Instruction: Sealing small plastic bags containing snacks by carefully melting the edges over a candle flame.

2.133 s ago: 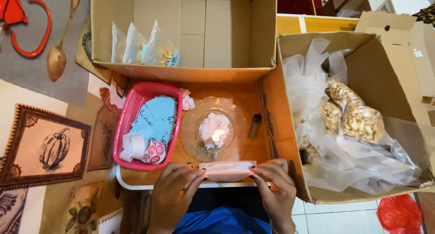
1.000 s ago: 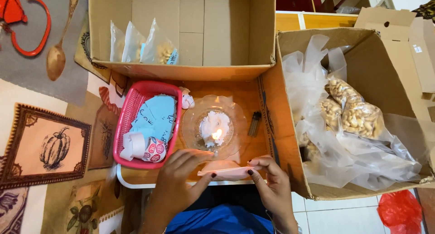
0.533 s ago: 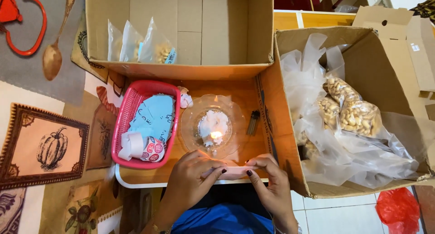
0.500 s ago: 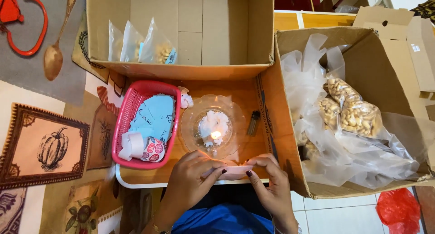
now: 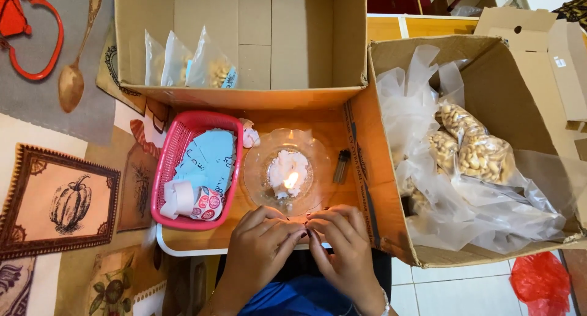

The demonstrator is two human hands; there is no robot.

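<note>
The left hand (image 5: 260, 242) and the right hand (image 5: 345, 245) meet fingertip to fingertip, and they cover whatever is pinched between them; I cannot tell what it is. The forearms are cut off by the bottom edge. The red plastic bag (image 5: 541, 285) is cropped at the corner. The small dark object (image 5: 341, 167) beside the glass dish (image 5: 260, 181) is too small to identify.

The single head-worn camera looks steeply down from close above onto the small orange-topped table (image 5: 318, 123) and flanking brown cardboard boxes (image 5: 257, 96).
</note>
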